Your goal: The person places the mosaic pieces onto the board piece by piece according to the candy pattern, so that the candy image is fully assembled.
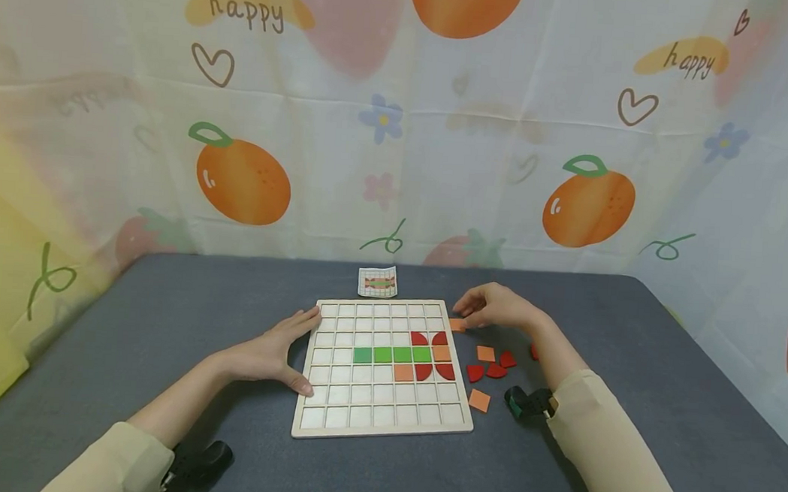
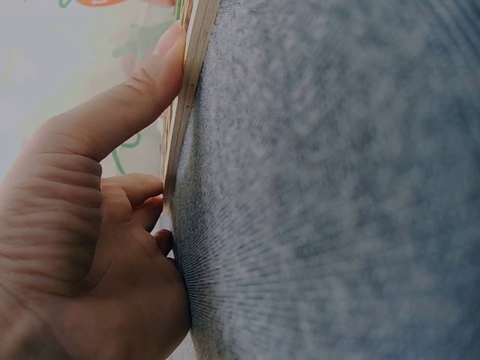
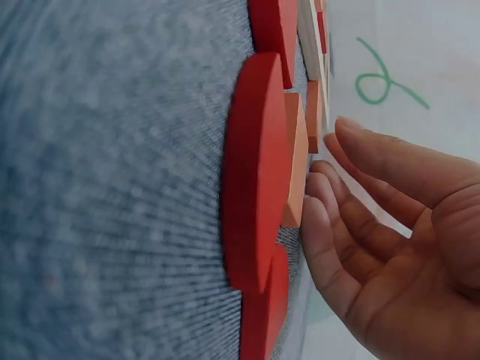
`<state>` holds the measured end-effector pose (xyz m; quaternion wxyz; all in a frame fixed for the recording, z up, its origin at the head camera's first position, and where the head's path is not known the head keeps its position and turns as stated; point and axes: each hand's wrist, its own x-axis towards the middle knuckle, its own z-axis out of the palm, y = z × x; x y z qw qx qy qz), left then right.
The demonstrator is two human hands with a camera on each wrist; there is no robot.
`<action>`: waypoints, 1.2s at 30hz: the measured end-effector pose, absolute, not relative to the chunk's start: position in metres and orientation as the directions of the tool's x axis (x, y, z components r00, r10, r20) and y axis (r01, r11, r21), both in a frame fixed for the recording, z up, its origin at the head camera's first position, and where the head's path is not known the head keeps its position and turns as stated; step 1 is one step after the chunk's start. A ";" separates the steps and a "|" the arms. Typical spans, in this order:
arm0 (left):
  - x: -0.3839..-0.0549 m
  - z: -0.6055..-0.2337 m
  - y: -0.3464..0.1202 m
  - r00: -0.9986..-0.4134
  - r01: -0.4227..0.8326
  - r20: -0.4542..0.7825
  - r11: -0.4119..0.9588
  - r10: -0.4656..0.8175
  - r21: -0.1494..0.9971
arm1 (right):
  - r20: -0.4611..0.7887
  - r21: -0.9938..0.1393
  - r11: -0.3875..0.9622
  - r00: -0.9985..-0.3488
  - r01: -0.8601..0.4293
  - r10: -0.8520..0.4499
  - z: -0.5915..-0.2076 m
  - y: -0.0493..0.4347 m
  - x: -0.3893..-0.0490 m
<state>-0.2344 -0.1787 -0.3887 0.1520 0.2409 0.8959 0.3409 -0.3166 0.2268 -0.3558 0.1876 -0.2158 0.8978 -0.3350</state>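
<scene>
A white wooden grid board (image 1: 358, 394) lies on the table, with a row of green square tiles (image 1: 383, 354), orange squares (image 1: 403, 372) and red quarter-round tiles (image 1: 444, 371) set in its cells. My left hand (image 1: 269, 351) rests along the board's left side with fingers spread. The left wrist view has the thumb (image 2: 142, 90) lying on the board's edge. Beyond the board's upper right corner, my right hand (image 1: 499, 306) is bent loosely beside a loose orange square tile (image 1: 457, 324). In the right wrist view, thumb and fingers stand apart, nothing between them.
Loose red pieces (image 1: 496, 370) and more orange squares (image 1: 485, 353) lie right of the board, below the right forearm. A small pattern card (image 1: 377, 282) stands behind the board. A fruit-printed curtain (image 1: 385, 163) hangs around the dark table (image 1: 201, 294).
</scene>
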 end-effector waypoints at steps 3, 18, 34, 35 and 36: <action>-0.235 -0.390 -0.179 -0.836 0.329 -0.106 0.647 0.538 0.688 | -0.191 -0.679 0.684 -0.836 -0.265 -0.514 -0.358 0.227 -0.317; -0.236 -0.390 -0.179 -0.838 0.327 -0.109 0.650 0.535 0.686 | -0.187 -0.642 0.702 -0.825 -0.308 -0.533 -0.362 0.227 -0.318; -0.236 -0.391 -0.179 -0.838 0.324 -0.111 0.650 0.535 0.687 | -0.129 -0.614 0.726 -0.869 -0.308 -0.478 -0.360 0.223 -0.316; -0.237 -0.391 -0.179 -0.838 0.323 -0.111 0.651 0.534 0.687 | -0.122 -0.614 0.726 -0.872 -0.309 -0.474 -0.359 0.223 -0.316; -0.237 -0.391 -0.179 -0.839 0.322 -0.111 0.651 0.533 0.687 | -0.118 -0.615 0.726 -0.875 -0.307 -0.470 -0.359 0.223 -0.316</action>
